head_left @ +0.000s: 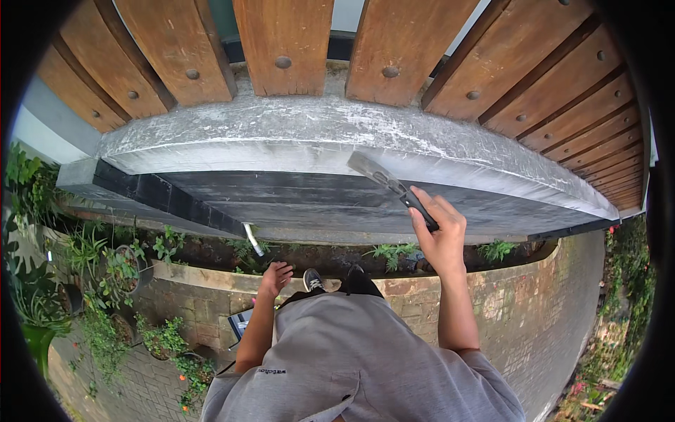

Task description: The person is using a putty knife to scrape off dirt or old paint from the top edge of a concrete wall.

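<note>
A putty knife (383, 178) with a dark handle and a broad grey blade is gripped in my right hand (444, 232), thumb along the handle. Its blade points up and left, and the tip overlaps the pale front face of the concrete ledge (281, 153); whether it touches I cannot tell. White scuffs and streaks mark the ledge's top. My left hand (276, 278) hangs low by my waist, its fingers loosely apart and nothing visible in them.
Wooden slats (283, 42) with round bolt heads rise from the ledge. Below the dark wall (281, 200), a white pipe (253, 239) sticks out over a narrow planting bed (450, 261). Potted plants (126, 271) crowd the left. Brick paving (506, 309) lies underfoot.
</note>
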Action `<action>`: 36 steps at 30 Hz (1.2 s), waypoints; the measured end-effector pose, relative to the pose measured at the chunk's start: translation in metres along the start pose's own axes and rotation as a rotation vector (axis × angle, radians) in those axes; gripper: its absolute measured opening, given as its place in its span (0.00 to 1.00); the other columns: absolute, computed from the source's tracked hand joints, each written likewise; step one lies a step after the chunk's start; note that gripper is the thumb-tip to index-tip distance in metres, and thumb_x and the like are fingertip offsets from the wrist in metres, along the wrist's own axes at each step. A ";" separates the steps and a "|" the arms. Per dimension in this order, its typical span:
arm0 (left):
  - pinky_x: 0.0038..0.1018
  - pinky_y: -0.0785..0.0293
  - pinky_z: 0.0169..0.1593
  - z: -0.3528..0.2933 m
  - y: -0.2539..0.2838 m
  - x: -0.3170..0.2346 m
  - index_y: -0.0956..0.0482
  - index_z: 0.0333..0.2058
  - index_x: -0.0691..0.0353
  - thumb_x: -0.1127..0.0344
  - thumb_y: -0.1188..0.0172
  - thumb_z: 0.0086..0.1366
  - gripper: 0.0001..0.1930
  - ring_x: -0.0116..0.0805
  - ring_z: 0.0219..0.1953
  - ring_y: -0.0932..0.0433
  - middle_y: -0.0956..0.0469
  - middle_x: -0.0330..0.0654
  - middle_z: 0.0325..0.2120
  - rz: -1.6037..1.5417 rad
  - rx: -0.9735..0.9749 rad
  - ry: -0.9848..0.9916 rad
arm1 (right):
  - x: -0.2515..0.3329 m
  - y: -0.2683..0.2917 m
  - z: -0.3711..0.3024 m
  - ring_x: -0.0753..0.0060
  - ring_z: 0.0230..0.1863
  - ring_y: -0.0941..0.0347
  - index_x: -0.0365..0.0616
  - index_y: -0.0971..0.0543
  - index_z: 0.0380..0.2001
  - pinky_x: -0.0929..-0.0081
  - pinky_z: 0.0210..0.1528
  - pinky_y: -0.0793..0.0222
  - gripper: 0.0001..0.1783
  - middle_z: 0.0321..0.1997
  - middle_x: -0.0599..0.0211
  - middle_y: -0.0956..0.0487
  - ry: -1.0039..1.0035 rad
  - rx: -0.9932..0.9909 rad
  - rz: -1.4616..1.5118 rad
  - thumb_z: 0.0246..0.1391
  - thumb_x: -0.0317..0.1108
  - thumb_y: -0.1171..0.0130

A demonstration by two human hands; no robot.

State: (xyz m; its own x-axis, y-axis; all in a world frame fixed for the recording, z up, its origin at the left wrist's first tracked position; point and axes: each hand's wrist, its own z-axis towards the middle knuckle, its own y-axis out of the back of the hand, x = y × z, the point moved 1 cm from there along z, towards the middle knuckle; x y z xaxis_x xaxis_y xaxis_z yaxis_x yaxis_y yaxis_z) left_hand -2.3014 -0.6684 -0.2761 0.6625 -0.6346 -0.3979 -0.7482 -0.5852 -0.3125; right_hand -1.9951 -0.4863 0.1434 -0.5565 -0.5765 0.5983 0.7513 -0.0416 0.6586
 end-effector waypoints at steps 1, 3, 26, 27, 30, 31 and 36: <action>0.33 0.31 0.46 0.001 0.000 0.005 0.31 0.52 0.57 0.50 0.55 0.64 0.23 0.38 0.47 0.26 0.24 0.43 0.48 0.006 -0.007 0.012 | 0.004 -0.003 0.003 0.62 0.22 0.29 0.42 0.21 0.44 0.73 0.27 0.33 0.17 0.26 0.60 0.24 -0.021 -0.006 0.006 0.48 0.26 0.38; 0.33 0.31 0.46 0.009 -0.016 0.002 0.31 0.52 0.57 0.51 0.55 0.63 0.23 0.38 0.46 0.25 0.24 0.44 0.48 0.055 0.021 0.051 | 0.010 -0.018 0.014 0.62 0.22 0.30 0.42 0.21 0.44 0.73 0.26 0.34 0.17 0.25 0.59 0.25 0.066 0.001 0.077 0.49 0.27 0.37; 0.32 0.31 0.49 0.000 -0.055 0.036 0.31 0.51 0.56 0.51 0.53 0.63 0.22 0.39 0.47 0.26 0.24 0.43 0.48 0.093 -0.099 0.029 | 0.020 -0.004 0.039 0.57 0.23 0.27 0.42 0.23 0.46 0.69 0.26 0.31 0.17 0.27 0.59 0.23 0.192 0.132 0.041 0.50 0.28 0.38; 0.32 0.31 0.49 -0.002 -0.051 0.038 0.31 0.50 0.56 0.51 0.53 0.63 0.21 0.38 0.47 0.26 0.24 0.43 0.48 0.079 -0.104 0.004 | 0.011 0.001 0.031 0.57 0.23 0.27 0.42 0.23 0.46 0.69 0.26 0.31 0.17 0.27 0.59 0.23 0.196 0.138 0.044 0.50 0.28 0.38; 0.32 0.31 0.49 0.002 -0.038 0.045 0.31 0.50 0.55 0.50 0.53 0.62 0.22 0.38 0.47 0.26 0.25 0.43 0.48 0.043 -0.127 0.016 | 0.000 -0.001 0.030 0.58 0.23 0.26 0.41 0.23 0.47 0.67 0.26 0.30 0.18 0.26 0.59 0.23 0.152 0.071 0.048 0.51 0.29 0.39; 0.32 0.31 0.49 0.002 -0.037 0.050 0.31 0.50 0.55 0.50 0.53 0.62 0.22 0.38 0.47 0.26 0.25 0.43 0.48 0.048 -0.123 0.030 | 0.012 -0.009 0.036 0.58 0.23 0.26 0.41 0.23 0.47 0.67 0.26 0.30 0.18 0.26 0.59 0.23 0.139 0.075 0.040 0.51 0.29 0.39; 0.31 0.31 0.49 0.006 -0.021 0.057 0.32 0.51 0.54 0.49 0.55 0.63 0.23 0.38 0.49 0.26 0.25 0.44 0.48 0.080 -0.137 0.035 | 0.029 -0.012 0.039 0.60 0.24 0.24 0.41 0.21 0.44 0.69 0.27 0.29 0.15 0.26 0.56 0.22 0.212 0.121 0.021 0.50 0.26 0.39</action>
State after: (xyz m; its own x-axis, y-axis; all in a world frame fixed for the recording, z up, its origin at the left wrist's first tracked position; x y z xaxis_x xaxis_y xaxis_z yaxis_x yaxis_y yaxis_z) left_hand -2.2480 -0.6893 -0.2979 0.6032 -0.6980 -0.3859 -0.7887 -0.5938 -0.1589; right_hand -2.0342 -0.4710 0.1707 -0.4446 -0.7354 0.5114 0.7068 0.0627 0.7047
